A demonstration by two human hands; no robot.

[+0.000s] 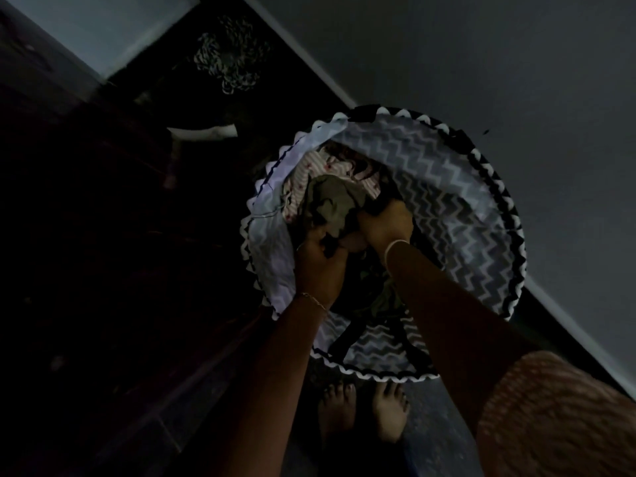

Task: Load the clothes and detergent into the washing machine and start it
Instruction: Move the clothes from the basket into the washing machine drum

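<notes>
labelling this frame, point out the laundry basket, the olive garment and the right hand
laundry basket (457, 187): head view, bare chevron inner wall
olive garment (332, 197): head view, middle of the crumpled cloth
right hand (387, 223): head view, back of the hand

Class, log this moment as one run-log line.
stage: gathering clothes | left hand: grips clothes | right hand: grips olive garment | laundry basket: clothes inside | washing machine: not in view

Both arms reach down, left hand (318, 261) and right hand (385, 224) gripping clothes (330, 197).
</notes>
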